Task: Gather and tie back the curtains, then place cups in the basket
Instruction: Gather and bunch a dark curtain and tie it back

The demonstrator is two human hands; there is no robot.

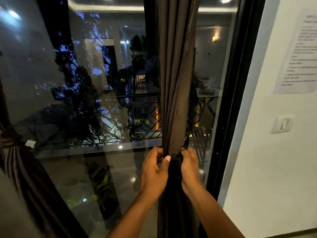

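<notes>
Head view. A dark brown curtain [176, 74] hangs gathered into a narrow bundle just right of the frame's centre, running from the top edge down to the bottom, in front of a large glass door [96, 83]. Both hands meet on it in the lower middle of the frame. The left hand [155, 170] comes up from the bottom centre and curls round the left side of the bundle, its thumb laid across the front of the cloth. The right hand [189, 167] comes up from the lower right and grips the right side of the bundle at the same height, fingers bent into the folds. Between the two hands a darker band of cloth, the tie [175, 159], crosses the bundle; whether it is knotted cannot be told. Below the hands the curtain hangs straight down between the forearms.

At the left edge of the frame a second curtain [15, 157] is cinched by a knot at mid height and slants down toward the bottom.

The glass mirrors ceiling lights and shows leaves and a balcony railing [144, 115] outside in the dusk. A black door frame [228, 100] borders the glass on the right. Right of it is a white wall [274, 169] bearing a light switch [282, 124] and, in the upper right, a printed sheet [301, 52] whose text is too blurred to read.
</notes>
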